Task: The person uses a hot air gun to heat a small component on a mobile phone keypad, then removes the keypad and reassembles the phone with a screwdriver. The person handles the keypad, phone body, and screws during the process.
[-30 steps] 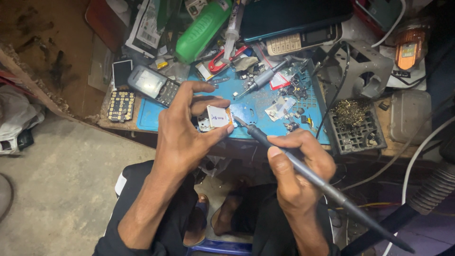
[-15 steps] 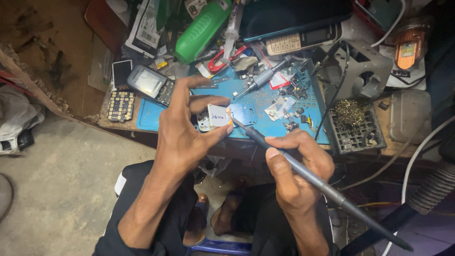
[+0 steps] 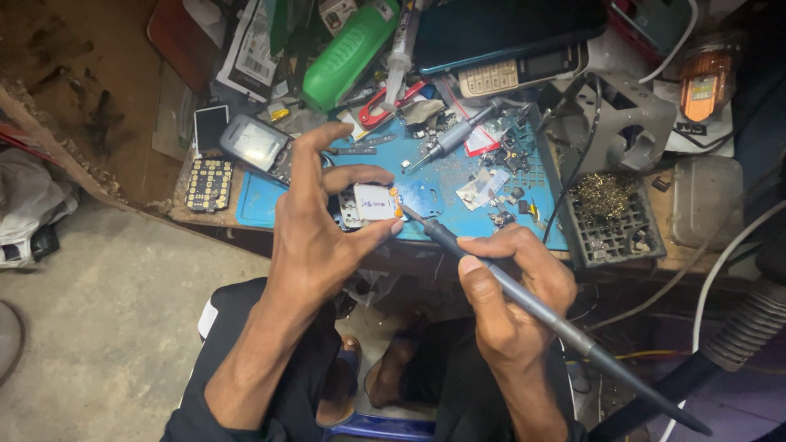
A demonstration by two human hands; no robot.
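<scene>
My left hand [image 3: 315,237] pinches a small phone circuit board [image 3: 370,205] with a white label between thumb and fingers, just above the front edge of the blue work mat [image 3: 458,213]. My right hand [image 3: 512,303] grips a dark grey soldering iron [image 3: 532,307] like a pen. Its tip touches the right edge of the board. The iron's handle and cable run down to the lower right.
On the mat lie a screwdriver [image 3: 454,135], loose small parts and a white board piece [image 3: 483,187]. A black tip-cleaner tray with brass wool [image 3: 610,213] stands on the right. A green bottle [image 3: 348,53], keypad phones [image 3: 254,143] and red pliers [image 3: 389,106] crowd the back. A keypad [image 3: 209,184] lies left.
Both hands stay almost in place. The iron's tip has shifted slightly along the board's right edge, and my left fingers have adjusted their pinch a little.
</scene>
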